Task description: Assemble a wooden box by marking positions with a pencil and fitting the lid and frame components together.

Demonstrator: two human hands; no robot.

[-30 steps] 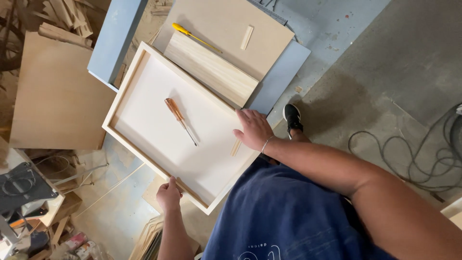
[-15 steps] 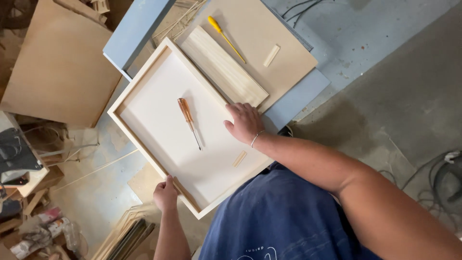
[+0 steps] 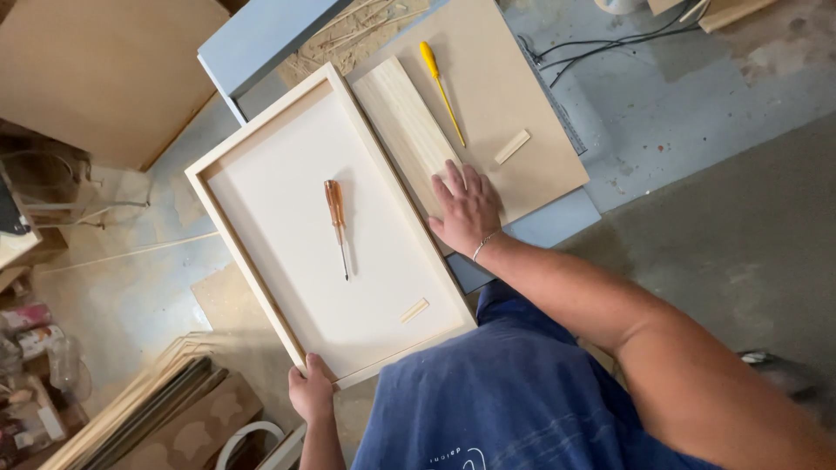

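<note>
Frame (image 3: 287, 209), shallow wooden tray with white panel, lies centre-left of picture, long axis running upper left to lower right, partly on the blue worktop (image 3: 261, 35) and overhanging toward the person. Left hand (image 3: 311, 393) at bottom centre, grip clamped on frame's near bottom rail, fingers wrapped under the edge so fingertips hidden. Right hand (image 3: 466, 209) just right of the frame's long right rail, palm down, fingers spread apart and flat, resting on the pale wood plank (image 3: 405, 122) beside that rail; not gripping anything. Frame sits left of the right hand, above the left hand; left hand is the only one holding it.

Inside frame: orange-handled screwdriver (image 3: 335, 222) lying along the panel, tip toward the lower part of the picture, plus small wood block (image 3: 414, 310) near lower right corner. Outward: yellow-handled screwdriver (image 3: 440, 87) and another small wood strip (image 3: 512, 146) on a brown board (image 3: 522, 96), upper centre. Cables (image 3: 592, 48) upper right. Stacked boards lower left, blurry. Whether thumb touches the frame rail is hard to make out.
</note>
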